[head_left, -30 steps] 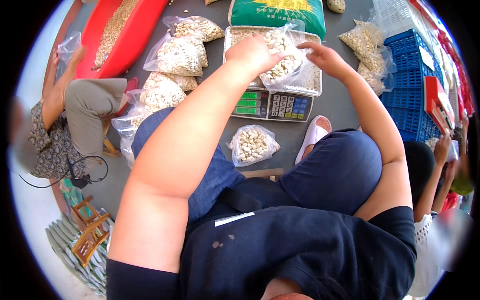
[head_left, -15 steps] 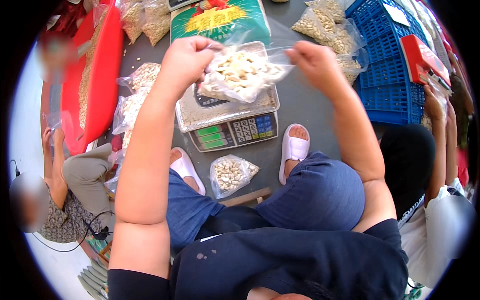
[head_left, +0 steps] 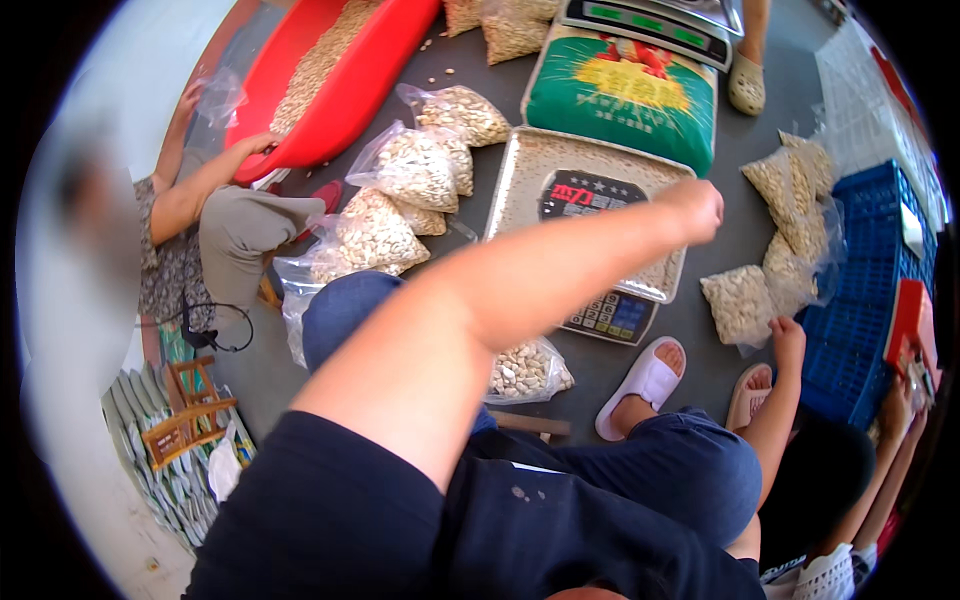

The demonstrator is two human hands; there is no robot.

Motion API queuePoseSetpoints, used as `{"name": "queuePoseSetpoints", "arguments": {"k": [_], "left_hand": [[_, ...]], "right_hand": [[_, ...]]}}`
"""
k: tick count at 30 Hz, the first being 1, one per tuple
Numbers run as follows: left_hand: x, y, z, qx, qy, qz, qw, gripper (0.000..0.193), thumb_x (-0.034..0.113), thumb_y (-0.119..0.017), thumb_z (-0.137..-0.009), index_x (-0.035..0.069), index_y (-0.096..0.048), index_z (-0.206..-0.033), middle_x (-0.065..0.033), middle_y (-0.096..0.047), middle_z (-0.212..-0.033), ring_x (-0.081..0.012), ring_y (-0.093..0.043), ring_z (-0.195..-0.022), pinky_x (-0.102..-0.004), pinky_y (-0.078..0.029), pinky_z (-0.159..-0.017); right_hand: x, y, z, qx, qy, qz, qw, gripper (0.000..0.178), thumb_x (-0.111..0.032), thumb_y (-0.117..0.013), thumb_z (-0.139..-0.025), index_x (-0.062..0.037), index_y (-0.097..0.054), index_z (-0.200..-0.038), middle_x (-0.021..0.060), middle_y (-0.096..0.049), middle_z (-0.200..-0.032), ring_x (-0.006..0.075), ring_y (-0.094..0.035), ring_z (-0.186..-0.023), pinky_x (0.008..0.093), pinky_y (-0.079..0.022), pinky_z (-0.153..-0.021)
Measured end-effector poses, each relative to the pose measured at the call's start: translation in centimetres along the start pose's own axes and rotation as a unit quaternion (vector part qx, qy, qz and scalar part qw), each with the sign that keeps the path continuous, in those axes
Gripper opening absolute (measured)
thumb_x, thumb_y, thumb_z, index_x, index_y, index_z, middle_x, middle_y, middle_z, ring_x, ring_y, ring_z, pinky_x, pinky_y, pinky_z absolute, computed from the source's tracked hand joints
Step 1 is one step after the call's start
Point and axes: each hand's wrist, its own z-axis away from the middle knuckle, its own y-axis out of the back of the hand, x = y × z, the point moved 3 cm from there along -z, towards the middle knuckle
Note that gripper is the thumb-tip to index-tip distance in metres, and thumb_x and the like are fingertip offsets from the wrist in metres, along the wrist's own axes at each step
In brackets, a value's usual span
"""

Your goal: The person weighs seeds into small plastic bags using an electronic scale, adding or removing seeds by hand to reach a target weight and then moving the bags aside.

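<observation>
Grey floor all around, with a red tub of small grain up at the left and a blue crate off to the right. Front and centre sits the scale, flush against the green sack, squarely before the knees, likely so both arms reach it easily. Left arm stretches right across the pan, the left hand out above its right edge, fingers bent and turned away; how far they close, or on what, I can't tell. Down by the crate, the right hand is at the corner of the pale bag lying flat on the floor; fingers bent towards its plastic, but whether they grip it I can't tell. Grouping looks deliberate: heaped bags left of the scale, bags by the crate right, each within reach. And the change! Half a second ago both hands stretched a filled bag over the pan; now they're well apart, and that pale bag shows beside the crate, where none lay before.
</observation>
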Motion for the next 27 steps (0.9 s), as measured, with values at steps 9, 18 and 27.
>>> {"name": "queuePoseSetpoints", "arguments": {"k": [9, 18, 27], "left_hand": [[-24.5, 32.6, 15.5, 0.296, 0.243, -0.081, 0.92, 0.024, 0.025, -0.055, -0.067, 0.011, -0.064, -0.084, -0.0078, -0.063, -0.079, -0.0194, -0.06, -0.073, -0.0294, -0.046, -0.067], [-35.1, 27.5, 20.6, 0.18, 0.431, -0.21, 0.859, 0.073, 0.032, -0.069, -0.057, 0.01, -0.041, -0.121, -0.0155, -0.042, -0.12, -0.0263, -0.045, -0.107, -0.0332, -0.037, -0.089], [-40.3, 27.5, 22.1, 0.206, 0.337, -0.024, 0.918, 0.013, 0.019, -0.051, -0.079, 0.009, -0.058, -0.083, -0.0064, -0.056, -0.069, -0.0179, -0.053, -0.061, -0.0301, -0.042, -0.054]], "right_hand": [[-27.5, 8.9, 0.3, -0.006, 0.294, -0.129, 0.947, 0.023, -0.009, -0.047, -0.081, -0.0042, -0.055, -0.102, 0.0157, -0.059, -0.093, 0.0247, -0.057, -0.087, 0.0286, -0.042, -0.075], [-57.5, -5.1, 3.4, -0.08, 0.492, 0.13, 0.857, 0.029, -0.037, -0.054, -0.075, -0.0083, -0.054, -0.079, 0.0087, -0.06, -0.074, 0.0252, -0.058, -0.072, 0.0366, -0.045, -0.06], [-62.9, -16.7, 2.5, -0.087, 0.431, 0.027, 0.898, 0.015, -0.025, -0.052, -0.075, -0.0105, -0.056, -0.076, 0.0107, -0.059, -0.074, 0.0285, -0.058, -0.073, 0.0384, -0.045, -0.062]]}}
